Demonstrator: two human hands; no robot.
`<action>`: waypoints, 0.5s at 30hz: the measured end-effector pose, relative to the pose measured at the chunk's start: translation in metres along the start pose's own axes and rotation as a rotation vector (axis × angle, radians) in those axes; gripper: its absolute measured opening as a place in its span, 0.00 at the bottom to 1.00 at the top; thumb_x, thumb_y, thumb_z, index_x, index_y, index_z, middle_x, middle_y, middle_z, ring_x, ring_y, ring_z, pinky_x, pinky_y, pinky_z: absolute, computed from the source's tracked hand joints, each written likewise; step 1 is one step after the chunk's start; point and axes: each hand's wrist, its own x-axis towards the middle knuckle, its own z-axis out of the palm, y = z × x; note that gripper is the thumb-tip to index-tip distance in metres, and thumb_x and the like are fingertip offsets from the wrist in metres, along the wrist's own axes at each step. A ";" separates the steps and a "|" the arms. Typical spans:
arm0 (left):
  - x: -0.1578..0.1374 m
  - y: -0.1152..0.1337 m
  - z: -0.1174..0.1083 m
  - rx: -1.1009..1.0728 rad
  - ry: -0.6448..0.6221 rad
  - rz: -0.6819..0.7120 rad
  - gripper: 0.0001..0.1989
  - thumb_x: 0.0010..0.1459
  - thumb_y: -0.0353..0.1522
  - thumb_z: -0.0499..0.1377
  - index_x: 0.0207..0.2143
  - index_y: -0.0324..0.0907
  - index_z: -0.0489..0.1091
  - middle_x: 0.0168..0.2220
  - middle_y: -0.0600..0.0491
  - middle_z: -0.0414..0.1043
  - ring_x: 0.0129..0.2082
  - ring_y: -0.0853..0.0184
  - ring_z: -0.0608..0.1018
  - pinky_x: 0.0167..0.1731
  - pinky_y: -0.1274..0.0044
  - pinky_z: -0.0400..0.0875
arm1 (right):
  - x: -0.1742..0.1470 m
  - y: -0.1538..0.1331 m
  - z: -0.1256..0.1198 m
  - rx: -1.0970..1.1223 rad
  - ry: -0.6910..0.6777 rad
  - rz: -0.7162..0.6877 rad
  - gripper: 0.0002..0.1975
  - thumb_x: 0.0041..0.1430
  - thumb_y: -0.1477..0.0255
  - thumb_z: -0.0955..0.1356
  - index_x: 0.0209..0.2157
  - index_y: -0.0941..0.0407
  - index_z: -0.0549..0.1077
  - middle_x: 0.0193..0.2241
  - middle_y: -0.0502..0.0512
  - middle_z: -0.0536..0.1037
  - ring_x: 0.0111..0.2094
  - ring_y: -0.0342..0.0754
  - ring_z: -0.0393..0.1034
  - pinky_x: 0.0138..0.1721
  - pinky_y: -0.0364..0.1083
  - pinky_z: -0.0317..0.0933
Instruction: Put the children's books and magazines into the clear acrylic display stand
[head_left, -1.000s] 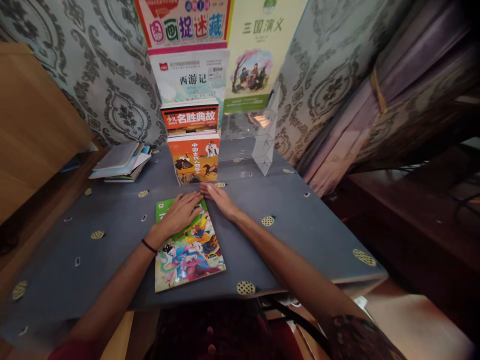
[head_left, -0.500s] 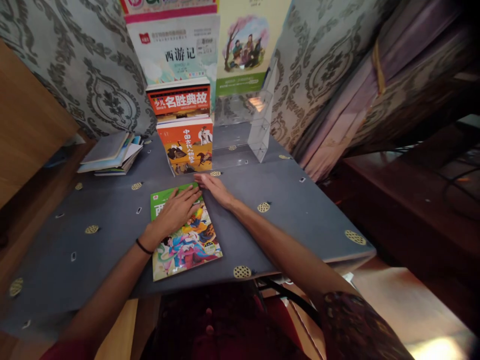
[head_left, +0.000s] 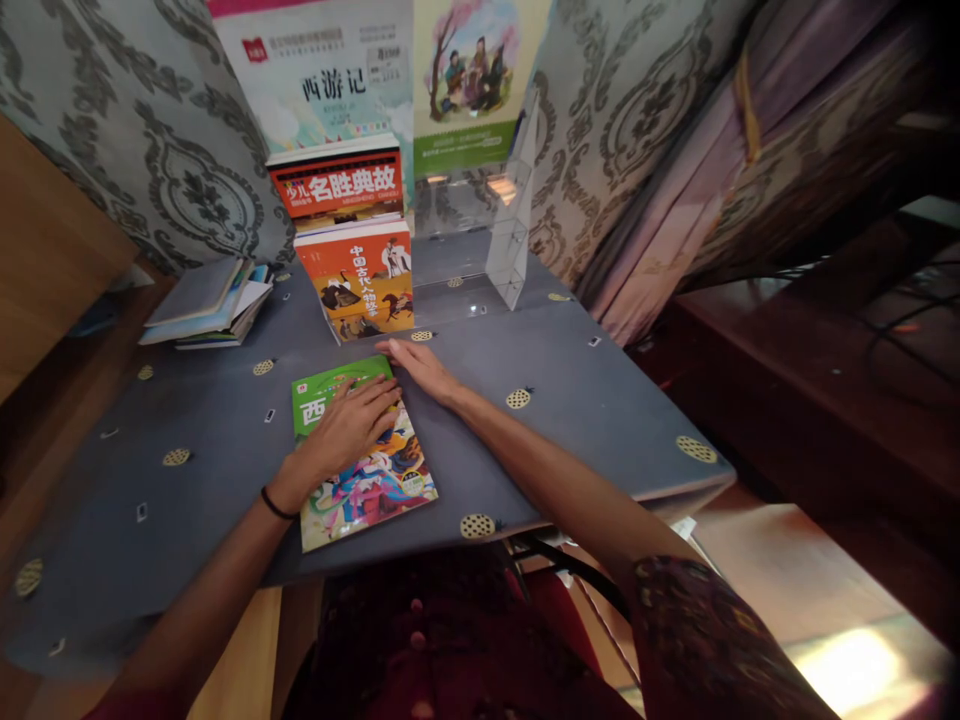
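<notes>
A green picture book (head_left: 367,500) with a colourful cover lies flat near the table's front edge. My left hand (head_left: 349,425) rests on its cover, palm down with fingers stretched out, hiding part of the title. My right hand (head_left: 424,370) is beside the book's upper right corner, its fingers extended and its side against the table; whether the fingertips touch the book I cannot tell. Just behind stands an orange book (head_left: 364,285) in a clear display rack (head_left: 511,245), below a red book (head_left: 341,185).
Higher in the rack stand a white book (head_left: 330,75) and a yellow-green book (head_left: 472,90). A stack of books (head_left: 206,300) lies at the back left of the blue tablecloth (head_left: 217,490). A purple curtain (head_left: 675,200) hangs at the right.
The whole view has shifted slightly, so the rack appears higher and further left. My left hand still lies on the green book, and my right hand stays by its corner.
</notes>
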 end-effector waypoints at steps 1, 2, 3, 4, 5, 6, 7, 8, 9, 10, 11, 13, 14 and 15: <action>-0.001 0.000 -0.001 -0.021 -0.005 0.015 0.22 0.73 0.40 0.46 0.60 0.43 0.71 0.63 0.44 0.70 0.67 0.54 0.67 0.66 0.50 0.54 | 0.000 0.000 0.000 -0.005 -0.001 -0.001 0.38 0.60 0.38 0.61 0.51 0.55 0.79 0.53 0.61 0.79 0.58 0.57 0.72 0.62 0.57 0.63; -0.003 0.001 -0.002 -0.044 -0.012 0.035 0.21 0.73 0.39 0.46 0.59 0.45 0.71 0.63 0.46 0.70 0.66 0.55 0.68 0.66 0.50 0.53 | -0.001 -0.001 0.000 -0.008 -0.003 -0.002 0.39 0.60 0.38 0.61 0.51 0.56 0.79 0.54 0.61 0.79 0.58 0.57 0.72 0.62 0.57 0.63; -0.006 0.001 -0.002 -0.062 -0.017 0.057 0.21 0.73 0.39 0.46 0.59 0.46 0.72 0.62 0.47 0.71 0.66 0.56 0.68 0.66 0.50 0.53 | -0.001 -0.001 0.000 -0.010 -0.006 -0.002 0.39 0.60 0.38 0.60 0.51 0.56 0.79 0.54 0.61 0.79 0.58 0.57 0.72 0.62 0.57 0.63; -0.008 0.002 -0.002 -0.073 -0.020 0.077 0.20 0.74 0.39 0.46 0.58 0.46 0.72 0.62 0.47 0.71 0.66 0.57 0.68 0.67 0.50 0.52 | -0.001 -0.001 0.000 -0.011 -0.010 -0.003 0.39 0.60 0.38 0.60 0.51 0.56 0.79 0.54 0.61 0.79 0.58 0.57 0.71 0.62 0.57 0.62; -0.010 0.003 -0.002 -0.075 -0.019 0.091 0.20 0.74 0.39 0.46 0.59 0.46 0.71 0.62 0.47 0.71 0.66 0.57 0.68 0.67 0.50 0.52 | -0.001 -0.001 0.000 -0.012 -0.013 -0.003 0.39 0.61 0.38 0.60 0.52 0.56 0.79 0.55 0.61 0.78 0.59 0.57 0.71 0.62 0.57 0.62; -0.012 0.004 -0.002 -0.068 -0.014 0.099 0.20 0.74 0.39 0.46 0.59 0.46 0.71 0.62 0.47 0.71 0.66 0.58 0.68 0.67 0.50 0.53 | -0.001 0.000 0.000 -0.014 -0.013 -0.003 0.38 0.61 0.38 0.60 0.52 0.55 0.79 0.55 0.61 0.78 0.59 0.57 0.71 0.63 0.57 0.62; -0.014 0.006 -0.001 -0.056 -0.008 0.101 0.20 0.74 0.38 0.46 0.59 0.45 0.71 0.62 0.46 0.71 0.66 0.57 0.68 0.66 0.51 0.53 | 0.000 0.000 0.000 -0.017 -0.011 -0.003 0.38 0.61 0.39 0.60 0.52 0.55 0.79 0.55 0.60 0.78 0.59 0.57 0.71 0.63 0.57 0.62; -0.015 0.008 -0.001 -0.043 -0.003 0.100 0.20 0.74 0.38 0.46 0.59 0.44 0.71 0.62 0.46 0.71 0.66 0.57 0.68 0.66 0.51 0.54 | 0.000 0.000 0.000 -0.021 -0.009 -0.001 0.38 0.62 0.39 0.60 0.52 0.55 0.79 0.55 0.60 0.78 0.59 0.57 0.71 0.63 0.57 0.62; -0.017 0.010 -0.001 -0.031 0.000 0.095 0.20 0.74 0.38 0.46 0.59 0.44 0.70 0.62 0.45 0.71 0.66 0.57 0.69 0.66 0.51 0.54 | 0.000 0.001 0.000 -0.025 -0.005 0.001 0.38 0.62 0.39 0.60 0.52 0.54 0.79 0.55 0.60 0.78 0.59 0.57 0.71 0.63 0.57 0.62; -0.018 0.013 -0.001 -0.023 0.001 0.091 0.20 0.74 0.38 0.46 0.59 0.43 0.70 0.62 0.45 0.71 0.66 0.57 0.69 0.66 0.51 0.54 | 0.000 0.001 0.000 -0.030 -0.002 0.003 0.38 0.62 0.39 0.60 0.52 0.54 0.79 0.55 0.60 0.79 0.59 0.57 0.71 0.63 0.57 0.62; -0.019 0.015 -0.002 -0.022 -0.001 0.092 0.21 0.74 0.38 0.46 0.59 0.43 0.71 0.62 0.45 0.71 0.66 0.57 0.69 0.66 0.51 0.54 | 0.000 0.002 0.001 -0.034 -0.001 0.004 0.38 0.62 0.39 0.60 0.52 0.54 0.79 0.54 0.60 0.79 0.59 0.57 0.71 0.63 0.58 0.62; -0.023 0.020 -0.003 -0.032 -0.017 0.117 0.21 0.74 0.39 0.46 0.59 0.45 0.71 0.62 0.46 0.71 0.66 0.57 0.69 0.66 0.51 0.55 | 0.000 0.002 0.001 -0.038 -0.002 0.000 0.37 0.62 0.39 0.60 0.52 0.54 0.79 0.54 0.59 0.79 0.59 0.56 0.71 0.63 0.57 0.62; -0.025 0.021 -0.004 -0.036 -0.026 0.140 0.20 0.74 0.40 0.46 0.59 0.46 0.71 0.62 0.47 0.72 0.66 0.58 0.69 0.66 0.51 0.56 | 0.000 0.002 0.001 -0.037 -0.004 -0.005 0.37 0.62 0.39 0.60 0.52 0.54 0.79 0.54 0.59 0.79 0.59 0.56 0.71 0.63 0.57 0.62; -0.027 0.023 -0.004 -0.036 -0.035 0.163 0.20 0.74 0.40 0.46 0.58 0.47 0.72 0.62 0.48 0.72 0.66 0.59 0.69 0.66 0.52 0.57 | 0.000 0.001 0.001 -0.034 -0.006 -0.011 0.37 0.62 0.39 0.60 0.52 0.54 0.79 0.54 0.59 0.79 0.59 0.56 0.71 0.63 0.57 0.62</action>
